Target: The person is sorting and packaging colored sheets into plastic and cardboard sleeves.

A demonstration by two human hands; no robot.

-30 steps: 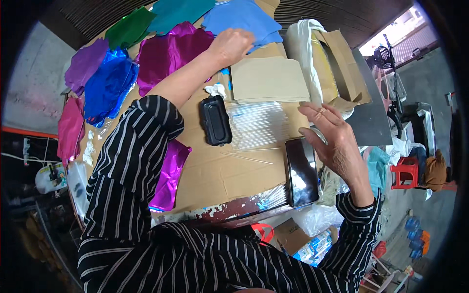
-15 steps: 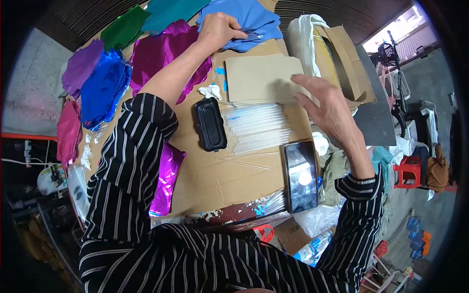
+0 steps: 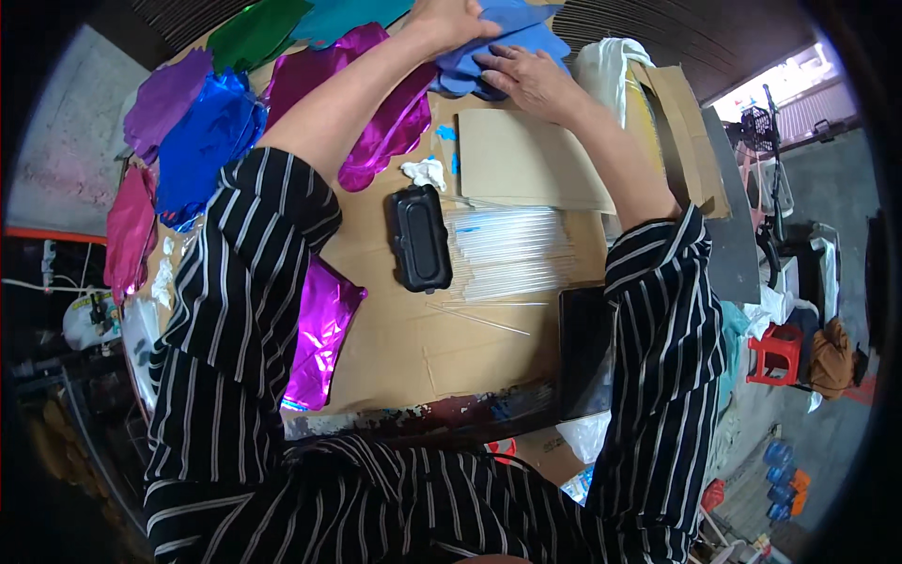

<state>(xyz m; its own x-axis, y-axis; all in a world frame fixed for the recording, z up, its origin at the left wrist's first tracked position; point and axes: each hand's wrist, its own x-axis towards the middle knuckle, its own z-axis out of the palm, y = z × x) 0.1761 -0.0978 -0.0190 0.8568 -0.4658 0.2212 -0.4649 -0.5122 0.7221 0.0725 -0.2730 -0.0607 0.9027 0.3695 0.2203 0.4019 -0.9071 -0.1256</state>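
Note:
My left hand [image 3: 449, 23], at the far edge of the table, is closed on the top piece of a pile of thin blue sheets [image 3: 526, 36]. That piece looks lifted and folded back. My right hand [image 3: 534, 83] reaches to the pile's near side, fingers apart, their tips touching the blue sheets. Just nearer lies a flat beige board [image 3: 526, 160], partly under my right forearm. Beside the board and below it are a row of thin transparent sticks [image 3: 512, 254] and a black lidded case [image 3: 420, 240].
Magenta foil pieces [image 3: 399, 122], a blue foil pile [image 3: 207, 141], purple [image 3: 167, 103] and green [image 3: 258, 36] ones cover the left and far side. A crumpled white tissue [image 3: 425, 173] lies above the case. A phone [image 3: 584, 352] is near my right sleeve; an open carton [image 3: 691, 141] stands right.
My right hand has moved from beside the board up and left onto the blue sheets. My left hand has shifted farther away with the top sheet. The view has moved slightly.

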